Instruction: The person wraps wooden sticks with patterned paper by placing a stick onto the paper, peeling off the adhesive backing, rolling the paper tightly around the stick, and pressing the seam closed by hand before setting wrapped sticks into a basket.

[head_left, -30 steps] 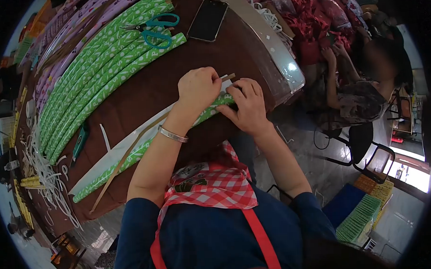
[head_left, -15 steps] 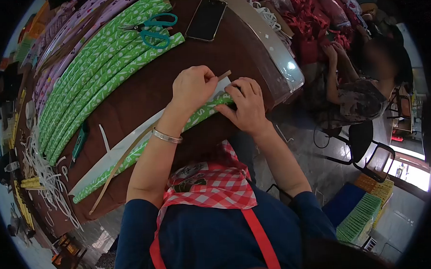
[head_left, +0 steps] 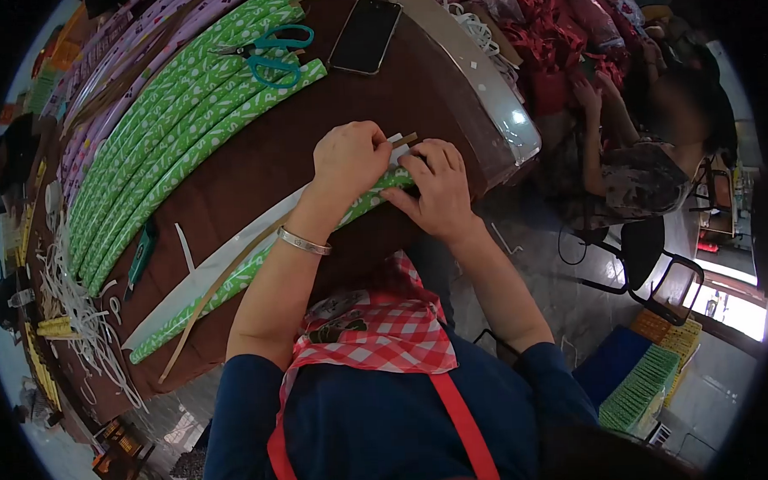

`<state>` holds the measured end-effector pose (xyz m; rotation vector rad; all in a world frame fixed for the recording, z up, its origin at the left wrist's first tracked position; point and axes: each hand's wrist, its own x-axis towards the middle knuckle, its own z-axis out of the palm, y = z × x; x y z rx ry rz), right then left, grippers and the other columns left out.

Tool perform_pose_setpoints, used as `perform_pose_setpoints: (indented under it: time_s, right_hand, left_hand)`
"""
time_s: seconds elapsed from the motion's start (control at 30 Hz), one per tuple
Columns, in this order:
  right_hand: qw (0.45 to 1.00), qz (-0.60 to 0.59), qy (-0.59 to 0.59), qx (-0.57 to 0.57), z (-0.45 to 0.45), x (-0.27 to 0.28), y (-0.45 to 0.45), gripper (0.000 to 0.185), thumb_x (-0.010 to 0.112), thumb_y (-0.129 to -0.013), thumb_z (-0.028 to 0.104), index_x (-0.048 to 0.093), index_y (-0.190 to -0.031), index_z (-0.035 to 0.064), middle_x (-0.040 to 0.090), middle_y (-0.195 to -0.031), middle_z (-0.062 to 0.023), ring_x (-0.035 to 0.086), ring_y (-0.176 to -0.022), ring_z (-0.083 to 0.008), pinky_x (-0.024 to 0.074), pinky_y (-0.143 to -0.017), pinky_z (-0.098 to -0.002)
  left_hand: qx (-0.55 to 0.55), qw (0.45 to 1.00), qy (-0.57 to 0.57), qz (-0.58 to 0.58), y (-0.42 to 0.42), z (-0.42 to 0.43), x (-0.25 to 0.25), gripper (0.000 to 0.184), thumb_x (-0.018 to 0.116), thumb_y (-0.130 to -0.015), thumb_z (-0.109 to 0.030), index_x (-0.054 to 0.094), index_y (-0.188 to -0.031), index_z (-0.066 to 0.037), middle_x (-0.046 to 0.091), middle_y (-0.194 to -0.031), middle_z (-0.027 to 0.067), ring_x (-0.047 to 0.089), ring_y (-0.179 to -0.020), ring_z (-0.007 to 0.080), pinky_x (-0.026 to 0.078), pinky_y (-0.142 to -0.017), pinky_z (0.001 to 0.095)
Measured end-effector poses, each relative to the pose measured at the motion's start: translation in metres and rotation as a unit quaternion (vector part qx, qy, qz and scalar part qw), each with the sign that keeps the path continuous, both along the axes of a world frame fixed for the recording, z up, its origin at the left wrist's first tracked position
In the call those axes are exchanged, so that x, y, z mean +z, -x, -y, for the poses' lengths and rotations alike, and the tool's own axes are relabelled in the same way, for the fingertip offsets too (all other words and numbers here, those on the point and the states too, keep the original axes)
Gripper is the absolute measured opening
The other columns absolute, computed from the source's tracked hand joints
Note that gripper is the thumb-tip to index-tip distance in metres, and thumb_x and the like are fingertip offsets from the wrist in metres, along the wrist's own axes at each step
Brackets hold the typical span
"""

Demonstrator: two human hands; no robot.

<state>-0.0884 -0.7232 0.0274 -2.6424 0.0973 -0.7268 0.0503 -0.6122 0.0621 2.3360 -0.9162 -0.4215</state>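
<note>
Left hand (head_left: pixel 349 161), pinching a flat brown strip (head_left: pixel 205 305), has dipped slightly, bringing the strip's tip closer to the right hand (head_left: pixel 440 189), whose fingers grip a curled green-and-white patterned sheet (head_left: pixel 363 204)

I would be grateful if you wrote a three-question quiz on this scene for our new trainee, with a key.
1. True or false: the right hand touches the green-and-white sheet.

2. Multiple choice: what colour are the handles of the scissors lying on the green rolls?
A. Red
B. Teal
C. Black

3. Fill in the blank: the wearer's metal bracelet is on the ____ wrist.

Key:
1. True
2. B, teal
3. left
</note>
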Motion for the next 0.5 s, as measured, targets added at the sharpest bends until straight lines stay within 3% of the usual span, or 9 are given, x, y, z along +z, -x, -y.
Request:
perform_pose_setpoints:
  time_s: [0.17,0.5]
  right_hand:
    - [1.0,-0.002,-0.003,0.0,0.0003,-0.0013,0.0003,0.047,0.073,-0.078,0.046,0.063,-0.103,0.007,0.054,-0.112,-0.0111,0.05,-0.112,-0.0327,0.0375,-0.096,-0.052]
    - [1.0,-0.003,-0.005,0.0,0.0007,0.0,-0.0001,0.047,0.073,-0.078,0.047,0.063,-0.102,0.0069,0.054,-0.111,-0.0113,0.051,-0.111,-0.0329,0.0371,-0.096,-0.052]
  left_hand:
    - [0.002,1.0,0.0,0.017,-0.0006,0.0005,-0.0035,0.015,0.065,-0.08,-0.02,0.071,-0.08,-0.008,0.07,-0.081,0.0109,0.068,-0.08,0.0308,0.054,-0.072,0.042]
    - [0.002,1.0,0.01,0.026,0.0002,-0.0009,-0.0074,0.019,0.065,-0.082,-0.022,0.071,-0.083,-0.004,0.07,-0.079,0.0131,0.067,-0.077,0.0322,0.053,-0.07,0.0425]
